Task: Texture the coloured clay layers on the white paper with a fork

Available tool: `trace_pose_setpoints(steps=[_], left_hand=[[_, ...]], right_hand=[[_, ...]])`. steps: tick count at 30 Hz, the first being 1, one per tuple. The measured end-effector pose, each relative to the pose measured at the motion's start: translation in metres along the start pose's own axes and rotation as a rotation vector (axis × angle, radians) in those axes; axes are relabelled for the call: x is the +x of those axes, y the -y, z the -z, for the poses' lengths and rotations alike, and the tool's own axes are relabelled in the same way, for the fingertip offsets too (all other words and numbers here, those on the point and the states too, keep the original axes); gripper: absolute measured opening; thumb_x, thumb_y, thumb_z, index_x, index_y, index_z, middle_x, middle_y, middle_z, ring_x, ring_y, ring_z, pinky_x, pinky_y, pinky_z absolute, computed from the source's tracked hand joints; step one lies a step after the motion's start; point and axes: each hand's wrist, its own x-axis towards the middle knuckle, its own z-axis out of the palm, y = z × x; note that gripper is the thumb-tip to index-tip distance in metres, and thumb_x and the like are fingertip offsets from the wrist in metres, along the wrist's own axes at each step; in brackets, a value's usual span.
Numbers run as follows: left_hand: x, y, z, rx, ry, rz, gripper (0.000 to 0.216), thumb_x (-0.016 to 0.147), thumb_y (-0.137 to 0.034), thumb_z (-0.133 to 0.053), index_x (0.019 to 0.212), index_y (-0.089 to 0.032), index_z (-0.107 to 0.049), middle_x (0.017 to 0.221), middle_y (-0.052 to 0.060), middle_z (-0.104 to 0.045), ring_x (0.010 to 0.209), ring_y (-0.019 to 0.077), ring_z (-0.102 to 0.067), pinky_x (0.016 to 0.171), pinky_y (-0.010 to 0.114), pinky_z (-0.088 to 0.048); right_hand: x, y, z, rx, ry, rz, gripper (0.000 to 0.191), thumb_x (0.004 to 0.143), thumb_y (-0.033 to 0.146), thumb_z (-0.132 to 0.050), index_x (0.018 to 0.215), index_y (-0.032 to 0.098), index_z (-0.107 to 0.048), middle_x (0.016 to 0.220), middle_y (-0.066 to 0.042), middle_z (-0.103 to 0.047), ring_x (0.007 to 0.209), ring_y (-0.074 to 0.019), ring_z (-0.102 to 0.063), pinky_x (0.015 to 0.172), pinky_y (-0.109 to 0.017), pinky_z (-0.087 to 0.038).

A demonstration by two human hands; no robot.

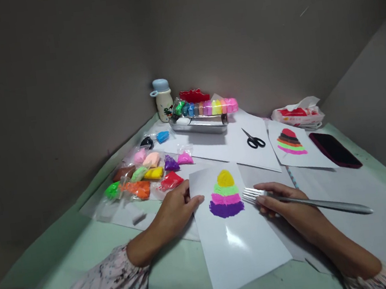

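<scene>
My left hand (176, 208) pinches the left edge of a glossy white sheet (241, 256), thumb on top and fingers behind. On that sheet sits a layered clay shape (225, 196), yellow at the top, then light green, pink and a wide purple base. In my right hand (286, 203) a metal fork (323, 203) is gripped near its neck. Its tines point left, close beside the pink and purple layers; whether they touch the sheet I cannot tell. Small bags of coloured clay, among them a red one (171, 181) and an orange one (138, 189), lie left of the sheet.
Black-handled scissors (254, 141) lie on white paper behind the sheet. To the right are a second sheet with a layered clay shape (289, 141), a phone (335, 149) and a tissue pack (298, 115). At the back stand a bottle (164, 103) and a metal tray (199, 125).
</scene>
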Motion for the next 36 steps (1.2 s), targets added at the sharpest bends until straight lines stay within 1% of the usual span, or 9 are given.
trace_pose_setpoints(steps=[1,6,9,13,18,25,32,36], left_hand=[[0.001,0.001,0.0,0.008,-0.004,0.005,0.017,0.082,-0.033,-0.052,0.086,-0.017,-0.054,0.072,-0.001,-0.052,0.066,0.0151,-0.049,0.06,0.028,-0.036],[0.005,0.005,-0.003,-0.004,0.008,-0.024,0.024,0.082,-0.035,-0.052,0.096,-0.017,-0.058,0.08,0.002,-0.059,0.071,0.0176,-0.054,0.062,0.03,-0.04],[0.005,0.005,-0.005,-0.002,-0.002,-0.019,0.027,0.081,-0.036,-0.053,0.096,-0.016,-0.06,0.08,0.004,-0.061,0.071,0.0184,-0.055,0.062,0.03,-0.041],[0.003,0.002,-0.005,-0.033,-0.019,0.003,0.028,0.079,-0.037,-0.053,0.096,-0.016,-0.061,0.082,0.005,-0.064,0.074,0.0199,-0.058,0.063,0.031,-0.044],[0.002,-0.002,-0.003,-0.038,-0.01,0.019,0.028,0.079,-0.036,-0.053,0.096,-0.017,-0.062,0.082,0.006,-0.064,0.075,0.02,-0.058,0.065,0.032,-0.046],[0.002,-0.005,-0.003,-0.017,-0.009,0.004,0.028,0.079,-0.034,-0.051,0.097,-0.016,-0.062,0.082,0.006,-0.064,0.075,0.0199,-0.058,0.064,0.032,-0.046],[0.002,-0.002,-0.004,-0.036,-0.005,0.011,0.026,0.079,-0.035,-0.052,0.095,-0.016,-0.061,0.081,0.005,-0.063,0.074,0.0203,-0.057,0.065,0.033,-0.046],[0.004,0.001,-0.004,-0.003,0.008,0.013,0.026,0.08,-0.035,-0.052,0.095,-0.016,-0.059,0.08,0.004,-0.061,0.073,0.0195,-0.056,0.065,0.033,-0.044]], right_hand=[[0.0,-0.002,0.0,-0.019,0.003,0.007,0.04,0.074,0.036,-0.07,0.108,0.016,-0.065,0.066,-0.002,-0.065,0.061,-0.0138,-0.055,0.06,-0.027,-0.044],[0.002,-0.012,0.002,-0.069,0.029,0.062,0.029,0.076,0.032,-0.068,0.101,0.018,-0.069,0.07,-0.001,-0.062,0.064,-0.0134,-0.054,0.057,-0.026,-0.042],[0.004,-0.015,0.002,-0.094,0.031,0.077,0.025,0.076,0.029,-0.067,0.098,0.018,-0.069,0.069,0.0,-0.06,0.063,-0.0125,-0.051,0.055,-0.025,-0.039],[0.004,-0.017,0.002,-0.128,0.033,0.077,0.021,0.077,0.028,-0.065,0.095,0.018,-0.069,0.066,0.001,-0.058,0.06,-0.0114,-0.048,0.053,-0.024,-0.037],[0.003,-0.019,0.002,-0.146,0.052,0.083,0.022,0.076,0.028,-0.064,0.096,0.019,-0.069,0.07,0.0,-0.06,0.061,-0.0118,-0.049,0.053,-0.024,-0.038],[0.005,-0.018,0.003,-0.197,0.028,0.114,0.023,0.075,0.03,-0.064,0.093,0.018,-0.07,0.07,-0.002,-0.062,0.061,-0.0131,-0.05,0.053,-0.025,-0.039],[0.005,-0.02,0.003,-0.196,0.032,0.116,0.023,0.074,0.03,-0.064,0.093,0.019,-0.071,0.07,-0.002,-0.062,0.061,-0.0134,-0.05,0.053,-0.025,-0.038],[0.004,-0.017,0.003,-0.202,0.023,0.126,0.023,0.073,0.03,-0.065,0.091,0.018,-0.071,0.067,-0.001,-0.06,0.061,-0.014,-0.05,0.053,-0.026,-0.038]])
